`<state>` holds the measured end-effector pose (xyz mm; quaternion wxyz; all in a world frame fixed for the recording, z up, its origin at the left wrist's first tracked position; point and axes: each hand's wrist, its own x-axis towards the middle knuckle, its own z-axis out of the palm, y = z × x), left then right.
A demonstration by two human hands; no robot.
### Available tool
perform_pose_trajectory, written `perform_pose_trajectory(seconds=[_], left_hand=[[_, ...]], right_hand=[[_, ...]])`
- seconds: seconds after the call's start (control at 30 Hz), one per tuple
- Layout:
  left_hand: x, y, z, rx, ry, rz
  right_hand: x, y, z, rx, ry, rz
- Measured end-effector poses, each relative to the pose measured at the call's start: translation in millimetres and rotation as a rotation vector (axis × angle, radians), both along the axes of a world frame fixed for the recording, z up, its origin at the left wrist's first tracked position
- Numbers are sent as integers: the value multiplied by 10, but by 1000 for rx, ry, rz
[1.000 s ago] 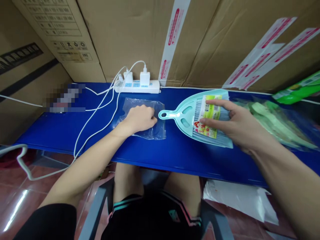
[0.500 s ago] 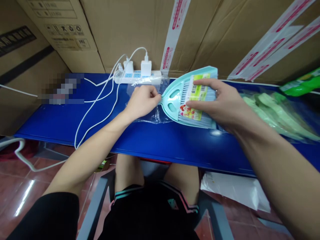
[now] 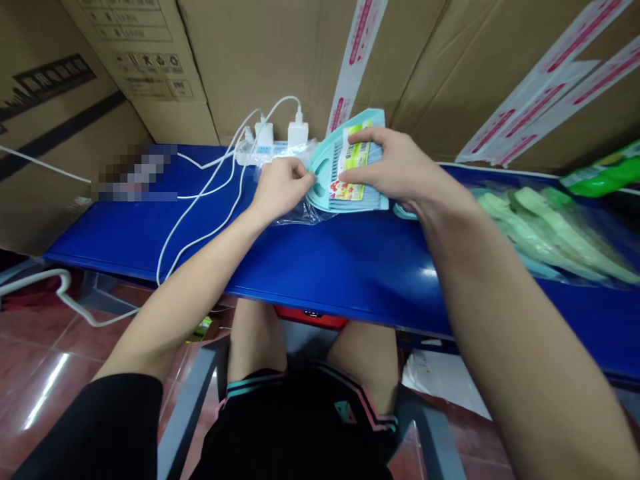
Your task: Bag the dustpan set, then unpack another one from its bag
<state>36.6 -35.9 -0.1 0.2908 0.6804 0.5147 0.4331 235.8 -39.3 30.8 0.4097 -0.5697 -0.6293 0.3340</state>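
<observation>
Plastic bag [image 3: 300,215] is lying under the left hand [image 3: 280,189], fingers [image 3: 301,172] pinching its edge beside the dustpan [image 3: 320,180]. The right hand [image 3: 385,163] is clenching the dustpan.

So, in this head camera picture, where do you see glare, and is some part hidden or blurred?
In the head view, glare streaks the glossy floor tiles, a small highlight sits on the blue table top, and a pixelated patch hides something at the table's left.
</observation>
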Motion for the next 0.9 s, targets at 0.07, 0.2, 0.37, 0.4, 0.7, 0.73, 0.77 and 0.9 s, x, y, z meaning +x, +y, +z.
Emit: perform_pose_trajectory(seconds=[0.07,0.2,0.37,0.4,0.7,0.73,0.77,0.9], left_hand=[[-6,8,-11,-19,-27,-19],[-2,15,-25,34,33,-88],[-70,13,97,123,64,97],[-108,13,131,124,65,176],[-392,29,311,170,90,451],[-393,47,328,171,52,472],[-395,68,342,149,9,481],[-433,136,375,-104,-198,361]], right_hand=[[9,18,-114,-11,81,-6],[-11,33,-360,-24,234,-42],[-12,65,-508,-13,359,-9],[-8,74,-515,-13,375,-8],[6,83,-480,-49,555,-115],[17,91,-488,-46,569,-106],[28,100,-497,-37,582,-98],[62,123,-520,-6,617,-59]])
